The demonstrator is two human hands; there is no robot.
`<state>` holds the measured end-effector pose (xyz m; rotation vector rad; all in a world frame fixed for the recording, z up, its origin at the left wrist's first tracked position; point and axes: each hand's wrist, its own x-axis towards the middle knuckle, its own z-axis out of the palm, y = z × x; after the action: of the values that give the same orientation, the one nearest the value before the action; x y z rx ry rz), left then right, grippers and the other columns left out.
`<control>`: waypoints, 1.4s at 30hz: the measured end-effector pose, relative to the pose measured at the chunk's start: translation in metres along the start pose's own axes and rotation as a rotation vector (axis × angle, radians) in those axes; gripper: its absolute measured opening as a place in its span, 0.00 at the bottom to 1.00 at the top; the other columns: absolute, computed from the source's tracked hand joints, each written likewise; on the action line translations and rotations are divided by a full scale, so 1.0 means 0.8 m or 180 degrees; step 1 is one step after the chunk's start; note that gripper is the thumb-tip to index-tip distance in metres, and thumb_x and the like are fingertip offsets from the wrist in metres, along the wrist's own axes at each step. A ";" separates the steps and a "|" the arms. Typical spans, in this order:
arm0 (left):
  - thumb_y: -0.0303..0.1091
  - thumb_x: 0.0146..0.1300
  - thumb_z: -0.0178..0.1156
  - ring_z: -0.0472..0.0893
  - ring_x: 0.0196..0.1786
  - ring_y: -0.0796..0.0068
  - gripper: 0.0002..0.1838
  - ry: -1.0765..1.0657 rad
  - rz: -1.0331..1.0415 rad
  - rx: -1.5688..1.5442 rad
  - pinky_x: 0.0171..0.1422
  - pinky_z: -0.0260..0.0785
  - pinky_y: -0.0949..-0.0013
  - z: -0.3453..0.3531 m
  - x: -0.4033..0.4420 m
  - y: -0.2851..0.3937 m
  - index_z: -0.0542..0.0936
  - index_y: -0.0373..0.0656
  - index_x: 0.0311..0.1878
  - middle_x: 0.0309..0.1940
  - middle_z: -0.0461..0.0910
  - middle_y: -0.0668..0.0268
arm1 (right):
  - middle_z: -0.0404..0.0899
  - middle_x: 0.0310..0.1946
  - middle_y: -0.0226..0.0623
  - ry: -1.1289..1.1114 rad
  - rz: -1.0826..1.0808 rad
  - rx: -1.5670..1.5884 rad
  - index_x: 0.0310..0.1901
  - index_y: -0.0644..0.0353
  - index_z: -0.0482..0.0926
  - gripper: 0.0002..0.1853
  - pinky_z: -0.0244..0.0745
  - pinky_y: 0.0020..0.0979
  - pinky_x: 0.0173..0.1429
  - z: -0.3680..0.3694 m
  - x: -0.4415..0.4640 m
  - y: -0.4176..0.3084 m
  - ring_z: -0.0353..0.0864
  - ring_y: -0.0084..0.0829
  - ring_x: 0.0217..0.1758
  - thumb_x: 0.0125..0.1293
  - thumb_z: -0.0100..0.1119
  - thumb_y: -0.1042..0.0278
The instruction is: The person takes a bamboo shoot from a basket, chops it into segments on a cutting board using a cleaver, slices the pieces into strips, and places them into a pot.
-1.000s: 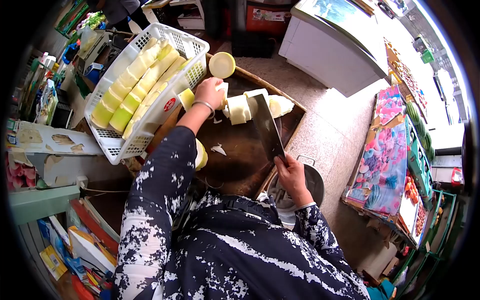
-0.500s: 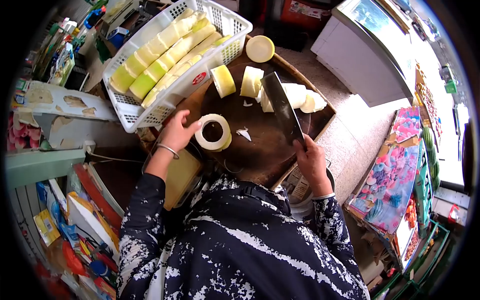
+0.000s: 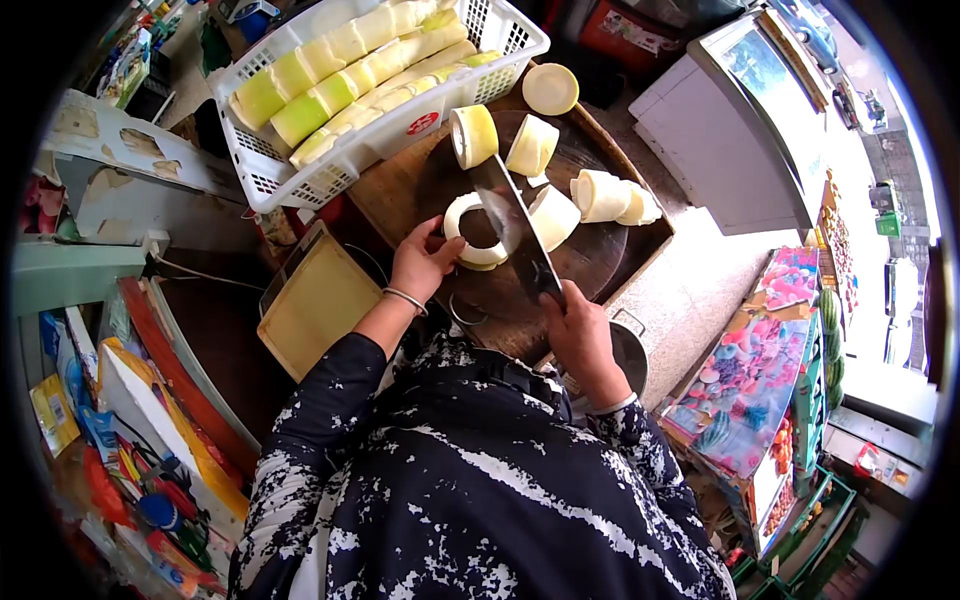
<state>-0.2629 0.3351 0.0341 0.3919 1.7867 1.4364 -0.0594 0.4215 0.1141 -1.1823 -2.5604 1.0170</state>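
Moved: left hand (image 3: 420,265) onto pale ring (image 3: 482,257), centre | narrow grip at its left rim, presumably steadying it | right hand (image 3: 583,337), lower right of ring, wraps cleaver (image 3: 513,222) handle, keeping fingers off blade; blade-ring contact unclear

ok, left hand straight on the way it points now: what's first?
The left hand would meet the hollow, cream-coloured vegetable ring first; fingertips look right at its rim, though contact is hard to judge.
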 end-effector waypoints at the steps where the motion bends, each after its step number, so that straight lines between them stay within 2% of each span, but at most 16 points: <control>1: 0.35 0.56 0.65 0.77 0.30 0.80 0.27 0.0013 0.0016 -0.0029 0.31 0.72 0.78 -0.001 -0.001 0.000 0.68 0.35 0.57 0.31 0.79 0.66 | 0.76 0.20 0.49 -0.0016 -0.0069 -0.0112 0.39 0.57 0.71 0.10 0.69 0.48 0.30 0.001 0.002 -0.004 0.77 0.52 0.26 0.64 0.51 0.60; 6: 0.37 0.53 0.68 0.77 0.30 0.78 0.27 0.0362 -0.0161 0.0167 0.29 0.71 0.77 0.007 -0.007 0.002 0.67 0.35 0.49 0.31 0.79 0.62 | 0.75 0.20 0.51 -0.0081 -0.0061 -0.0326 0.36 0.60 0.70 0.08 0.67 0.48 0.30 -0.005 0.008 -0.022 0.75 0.53 0.27 0.62 0.53 0.65; 8: 0.37 0.52 0.68 0.77 0.30 0.78 0.27 0.0365 -0.0162 0.0136 0.29 0.71 0.77 0.006 -0.008 0.001 0.67 0.35 0.49 0.31 0.79 0.61 | 0.74 0.21 0.54 -0.0307 -0.0145 -0.0423 0.35 0.63 0.67 0.09 0.67 0.50 0.31 -0.008 0.015 -0.027 0.75 0.55 0.28 0.62 0.53 0.66; 11: 0.37 0.52 0.69 0.77 0.30 0.78 0.27 0.0330 -0.0161 0.0093 0.29 0.71 0.77 0.009 -0.008 0.000 0.67 0.35 0.48 0.31 0.79 0.61 | 0.76 0.22 0.52 -0.0599 -0.0228 -0.0695 0.33 0.64 0.65 0.09 0.70 0.49 0.32 -0.016 0.024 -0.038 0.77 0.54 0.28 0.62 0.50 0.67; 14: 0.37 0.51 0.69 0.78 0.29 0.77 0.27 0.0316 -0.0156 0.0019 0.28 0.71 0.77 0.011 -0.006 0.001 0.67 0.35 0.48 0.30 0.78 0.61 | 0.74 0.21 0.56 -0.0557 -0.0388 -0.0655 0.33 0.66 0.66 0.09 0.68 0.51 0.32 -0.014 0.031 -0.036 0.74 0.57 0.28 0.60 0.52 0.69; 20: 0.36 0.52 0.68 0.78 0.27 0.76 0.26 0.0296 -0.0235 -0.0143 0.25 0.72 0.75 0.014 -0.005 0.008 0.66 0.35 0.48 0.31 0.78 0.61 | 0.76 0.23 0.55 -0.0854 -0.0030 -0.0869 0.37 0.65 0.67 0.11 0.71 0.50 0.34 0.032 0.042 -0.005 0.77 0.55 0.31 0.61 0.52 0.67; 23: 0.36 0.56 0.65 0.79 0.26 0.72 0.25 0.0227 -0.0457 -0.0288 0.22 0.72 0.73 0.014 -0.018 0.012 0.63 0.36 0.50 0.35 0.78 0.59 | 0.77 0.23 0.53 -0.0685 0.0111 -0.0786 0.40 0.62 0.67 0.11 0.72 0.49 0.34 0.038 0.025 0.000 0.78 0.54 0.30 0.61 0.52 0.65; 25: 0.36 0.57 0.62 0.80 0.26 0.68 0.26 0.0018 -0.0641 -0.1056 0.21 0.73 0.70 0.015 -0.021 0.013 0.60 0.38 0.52 0.34 0.77 0.59 | 0.77 0.21 0.50 -0.0560 -0.0080 -0.0835 0.37 0.61 0.66 0.10 0.72 0.48 0.32 0.041 0.022 0.005 0.78 0.51 0.27 0.63 0.50 0.64; 26: 0.36 0.60 0.60 0.81 0.28 0.64 0.24 0.0001 -0.0577 -0.1148 0.23 0.74 0.69 0.017 -0.021 0.011 0.60 0.38 0.53 0.39 0.77 0.56 | 0.77 0.21 0.51 -0.0531 -0.0075 -0.0825 0.37 0.61 0.66 0.10 0.72 0.48 0.32 0.040 0.025 0.004 0.78 0.52 0.27 0.62 0.50 0.63; 32: 0.34 0.59 0.60 0.81 0.27 0.66 0.23 -0.0231 -0.0444 -0.1222 0.26 0.76 0.71 -0.002 -0.009 0.012 0.60 0.38 0.52 0.38 0.77 0.58 | 0.77 0.23 0.52 -0.0222 0.0113 -0.0710 0.34 0.60 0.68 0.10 0.71 0.49 0.33 0.026 0.027 0.023 0.78 0.54 0.29 0.61 0.53 0.62; 35: 0.31 0.56 0.61 0.81 0.26 0.71 0.21 -0.0306 0.0099 0.0079 0.23 0.75 0.71 -0.021 -0.009 0.034 0.63 0.37 0.48 0.31 0.78 0.60 | 0.77 0.23 0.54 0.0016 0.0348 -0.0506 0.33 0.61 0.69 0.11 0.71 0.51 0.34 0.019 0.024 0.042 0.77 0.55 0.30 0.60 0.54 0.62; 36: 0.31 0.54 0.62 0.81 0.28 0.67 0.20 -0.0291 0.0489 0.1104 0.29 0.75 0.66 -0.024 -0.012 0.050 0.65 0.37 0.46 0.29 0.79 0.59 | 0.76 0.23 0.55 0.0047 0.0319 -0.0287 0.32 0.62 0.69 0.11 0.70 0.51 0.34 0.014 0.022 0.048 0.76 0.56 0.31 0.60 0.54 0.63; 37: 0.31 0.54 0.62 0.81 0.28 0.67 0.20 -0.0297 0.0475 0.1124 0.29 0.75 0.66 -0.024 -0.011 0.051 0.65 0.37 0.46 0.29 0.79 0.59 | 0.76 0.23 0.55 0.0039 0.0333 -0.0268 0.32 0.62 0.69 0.11 0.70 0.51 0.34 0.013 0.021 0.051 0.76 0.56 0.31 0.60 0.54 0.63; 39: 0.32 0.52 0.61 0.81 0.31 0.61 0.21 -0.0199 0.1569 0.3148 0.36 0.74 0.62 -0.017 -0.008 0.053 0.65 0.37 0.47 0.30 0.80 0.56 | 0.76 0.23 0.55 0.0050 0.0204 -0.0179 0.32 0.63 0.69 0.10 0.70 0.51 0.34 0.010 0.020 0.054 0.76 0.57 0.31 0.60 0.55 0.64; 40: 0.34 0.52 0.60 0.79 0.33 0.55 0.21 -0.0308 0.1643 0.3338 0.40 0.73 0.60 -0.009 -0.008 0.053 0.66 0.39 0.47 0.32 0.79 0.54 | 0.76 0.23 0.55 -0.0020 0.0237 -0.0257 0.32 0.63 0.69 0.11 0.70 0.50 0.35 0.009 0.019 0.052 0.77 0.56 0.31 0.60 0.54 0.64; 42: 0.34 0.52 0.60 0.79 0.33 0.55 0.20 -0.0494 0.1911 0.3607 0.40 0.73 0.60 0.009 -0.006 0.050 0.66 0.40 0.47 0.33 0.78 0.55 | 0.76 0.23 0.55 -0.0031 0.0336 -0.0290 0.33 0.63 0.68 0.11 0.70 0.50 0.35 0.014 0.016 0.050 0.77 0.55 0.31 0.61 0.53 0.64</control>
<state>-0.2643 0.3491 0.0723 1.6621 2.3001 0.5244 -0.0481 0.4431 0.0784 -1.3517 -2.6017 0.9376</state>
